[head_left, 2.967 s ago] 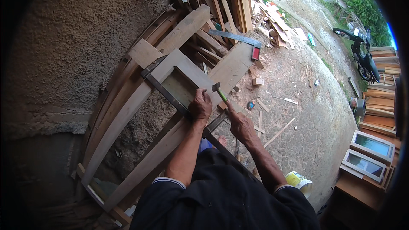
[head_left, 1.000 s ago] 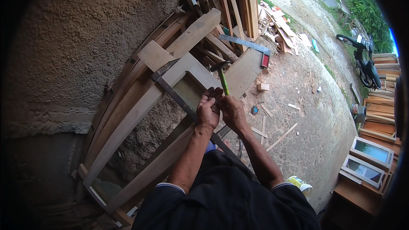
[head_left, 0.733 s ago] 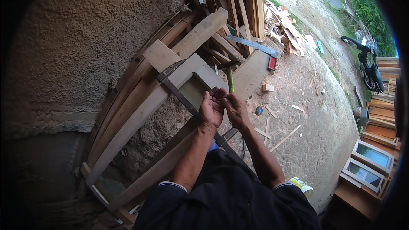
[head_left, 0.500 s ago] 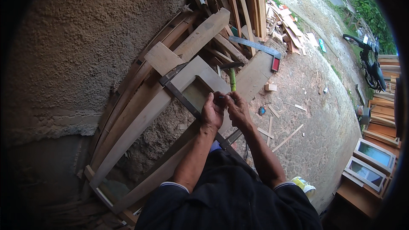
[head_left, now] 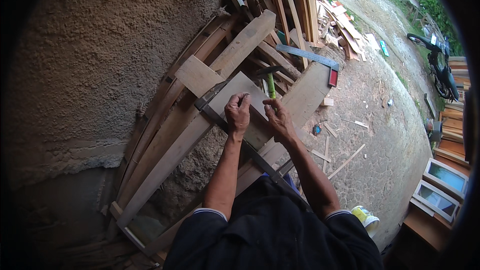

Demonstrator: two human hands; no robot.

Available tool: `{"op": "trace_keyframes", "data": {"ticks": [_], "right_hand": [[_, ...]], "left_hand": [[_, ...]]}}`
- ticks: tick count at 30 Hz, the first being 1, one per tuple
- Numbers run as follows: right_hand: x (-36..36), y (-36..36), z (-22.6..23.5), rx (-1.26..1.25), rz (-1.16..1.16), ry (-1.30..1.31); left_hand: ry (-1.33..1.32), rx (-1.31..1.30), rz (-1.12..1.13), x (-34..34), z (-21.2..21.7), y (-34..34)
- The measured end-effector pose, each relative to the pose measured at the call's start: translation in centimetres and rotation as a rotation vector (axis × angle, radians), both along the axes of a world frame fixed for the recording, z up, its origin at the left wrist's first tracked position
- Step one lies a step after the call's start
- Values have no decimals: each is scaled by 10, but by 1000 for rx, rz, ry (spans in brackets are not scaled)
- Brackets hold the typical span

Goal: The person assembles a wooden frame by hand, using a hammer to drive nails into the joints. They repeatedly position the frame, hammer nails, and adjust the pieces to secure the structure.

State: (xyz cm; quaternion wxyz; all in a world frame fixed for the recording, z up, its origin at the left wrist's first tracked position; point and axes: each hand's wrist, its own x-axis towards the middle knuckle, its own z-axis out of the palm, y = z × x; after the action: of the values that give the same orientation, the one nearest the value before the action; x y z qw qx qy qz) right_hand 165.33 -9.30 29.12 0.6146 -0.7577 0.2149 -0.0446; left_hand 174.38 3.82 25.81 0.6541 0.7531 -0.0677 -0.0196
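Note:
My left hand (head_left: pixel 237 114) is over the top corner of a wooden frame (head_left: pixel 170 162), its thumb and fingers pinched together; whatever is between them is too small to make out. Just to its right, my right hand (head_left: pixel 280 121) has its fingers loosely bent and apart, with nothing visible in them. A long dark metal bar clamp (head_left: pixel 220 121) crosses the frame beneath both wrists. Beyond the hands lies a hammer (head_left: pixel 270 86) with a bright green handle and a dark head. A try square (head_left: pixel 310 58) with a red-inset handle rests on a thick board (head_left: pixel 311 87).
A rough wall (head_left: pixel 110 60) rises on the left, with long timbers (head_left: pixel 245 42) against it. A tape measure (head_left: pixel 316 130) and wood strips (head_left: pixel 347 161) lie on the ground at right. Farther off are a scrap pile (head_left: pixel 345 25), a motorcycle (head_left: pixel 439 70) and small framed panes (head_left: pixel 445 177).
My hands were together at the fingertips, with a small thin thing between them. Now they are apart, the left one farther left and up over the frame's corner. The view has shifted slightly.

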Motion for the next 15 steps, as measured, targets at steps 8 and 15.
{"op": "trace_keyframes", "data": {"ticks": [8, 15], "right_hand": [[-29, -25, 24, -29, -13, 157], [-43, -34, 25, -133, 10, 109]], "left_hand": [[-279, 447, -58, 47, -4, 0], [-256, 557, -33, 47, -10, -2]]}}
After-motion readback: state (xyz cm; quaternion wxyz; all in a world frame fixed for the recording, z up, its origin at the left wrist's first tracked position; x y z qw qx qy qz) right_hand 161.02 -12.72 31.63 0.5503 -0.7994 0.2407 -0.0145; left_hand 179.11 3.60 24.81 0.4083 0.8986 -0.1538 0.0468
